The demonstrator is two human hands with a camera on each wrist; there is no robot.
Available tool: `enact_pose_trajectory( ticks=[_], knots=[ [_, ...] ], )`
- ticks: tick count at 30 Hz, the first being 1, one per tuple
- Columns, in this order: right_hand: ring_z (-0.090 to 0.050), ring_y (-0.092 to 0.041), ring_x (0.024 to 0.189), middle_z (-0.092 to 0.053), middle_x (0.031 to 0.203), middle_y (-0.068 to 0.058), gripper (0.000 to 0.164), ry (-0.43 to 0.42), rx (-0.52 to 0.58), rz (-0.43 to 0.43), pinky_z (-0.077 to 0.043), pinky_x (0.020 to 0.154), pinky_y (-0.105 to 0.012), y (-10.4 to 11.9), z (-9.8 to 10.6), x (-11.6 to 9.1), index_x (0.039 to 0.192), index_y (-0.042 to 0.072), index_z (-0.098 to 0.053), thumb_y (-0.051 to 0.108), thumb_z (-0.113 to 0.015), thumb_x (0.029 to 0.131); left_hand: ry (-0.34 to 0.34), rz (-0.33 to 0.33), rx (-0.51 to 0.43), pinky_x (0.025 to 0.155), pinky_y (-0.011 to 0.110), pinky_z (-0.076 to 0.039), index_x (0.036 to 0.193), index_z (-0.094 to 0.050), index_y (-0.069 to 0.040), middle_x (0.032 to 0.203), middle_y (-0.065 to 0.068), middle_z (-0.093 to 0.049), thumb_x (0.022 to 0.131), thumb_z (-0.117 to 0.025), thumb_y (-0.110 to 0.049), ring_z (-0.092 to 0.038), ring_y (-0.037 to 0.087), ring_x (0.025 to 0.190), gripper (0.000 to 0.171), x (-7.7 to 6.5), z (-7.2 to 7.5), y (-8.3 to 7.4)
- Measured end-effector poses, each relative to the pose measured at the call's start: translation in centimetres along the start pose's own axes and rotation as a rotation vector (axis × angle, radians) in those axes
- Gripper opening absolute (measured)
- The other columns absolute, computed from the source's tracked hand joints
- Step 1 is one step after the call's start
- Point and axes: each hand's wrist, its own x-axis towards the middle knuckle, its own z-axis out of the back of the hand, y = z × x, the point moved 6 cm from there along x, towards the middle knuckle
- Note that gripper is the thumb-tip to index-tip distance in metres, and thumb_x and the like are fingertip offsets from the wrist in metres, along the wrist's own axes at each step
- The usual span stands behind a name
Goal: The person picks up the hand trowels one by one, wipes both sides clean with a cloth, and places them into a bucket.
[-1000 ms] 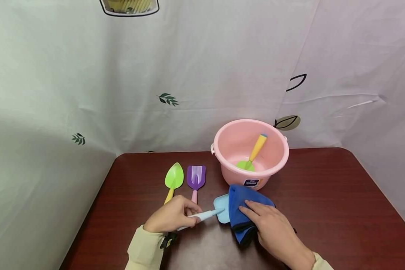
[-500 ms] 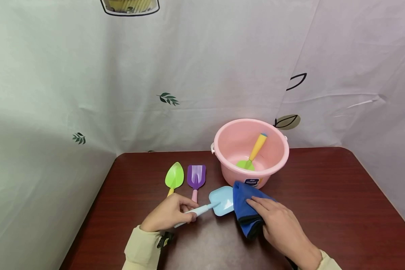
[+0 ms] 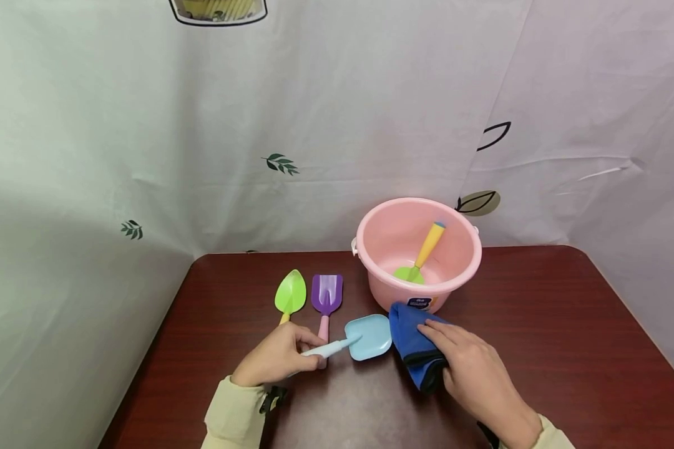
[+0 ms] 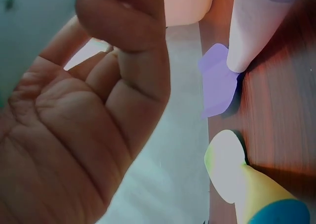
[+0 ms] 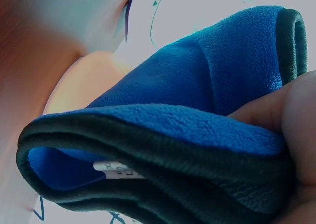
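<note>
Left hand: fingers and thumb pinch the handle of the scoop. Pale blue; blade angled right, hollow side up, in front of the pail. Whether the blade touches the table cannot be told.

Right hand: grips the cloth, blue, dark-edged, folded over. Its left edge lies just beside the blade; contact uncertain.

Handling, as judged: the step looks like wiping the scoop. Best done with the handle held firmly near the blade, the cloth folded thick under the fingers, strokes running from neck to tip and into the corners, the blade turned for its back. A loose grip could let the handle twist.

Tag, white, inside the cloth's fold: dark characters, illegible.

Green trowel: yellow handle, blue end; flat on the table beyond the left hand.

Purple shovel: pink handle; just right of the trowel.

Pail: pink, upright, farther back; holds a yellow-handled spade leaning inside. Label, navy, front: pale lettering, too small to read; brand unknown.

Backdrop: pale, leaf-printed; no readable words.
</note>
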Motion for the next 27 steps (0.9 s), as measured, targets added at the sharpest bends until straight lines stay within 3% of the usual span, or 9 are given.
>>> enact_pose_trajectory(
  ticks=[11, 23, 27],
  knots=[
    [-0.068, -0.028, 0.106, -0.07, 0.12, -0.008, 0.065, -0.044, 0.0, 0.003, -0.055, 0.079, -0.045, -0.06, 0.48, 0.1, 0.118, 0.008, -0.072, -0.01, -0.053, 0.059, -0.006, 0.003, 0.059, 0.059, 0.024, -0.05, 0.086, -0.075, -0.016, 0.067, -0.012, -0.064, 0.076, -0.074, -0.008, -0.058, 0.004, 0.062, 0.012, -0.04, -0.09, 0.03],
    [-0.068, -0.028, 0.106, -0.07, 0.119, -0.008, 0.062, -0.051, -0.004, 0.003, -0.055, 0.079, -0.045, -0.24, 0.37, 0.07, 0.117, 0.008, -0.072, -0.009, -0.048, 0.062, 0.004, 0.008, 0.022, 0.058, 0.024, -0.051, 0.088, -0.075, -0.013, 0.065, -0.011, -0.064, 0.075, -0.072, -0.004, -0.06, 0.005, 0.059, 0.016, -0.11, -0.25, 0.14],
    [-0.068, -0.028, 0.106, -0.07, 0.119, -0.008, 0.061, -0.045, -0.003, -0.004, -0.056, 0.079, -0.045, -0.27, 0.38, 0.15, 0.117, 0.008, -0.073, -0.009, -0.048, 0.063, 0.011, 0.007, 0.008, 0.057, 0.023, -0.049, 0.088, -0.074, -0.013, 0.059, -0.011, -0.063, 0.076, -0.071, -0.004, -0.063, 0.01, 0.056, 0.015, -0.2, -0.35, -0.01]
  ],
)
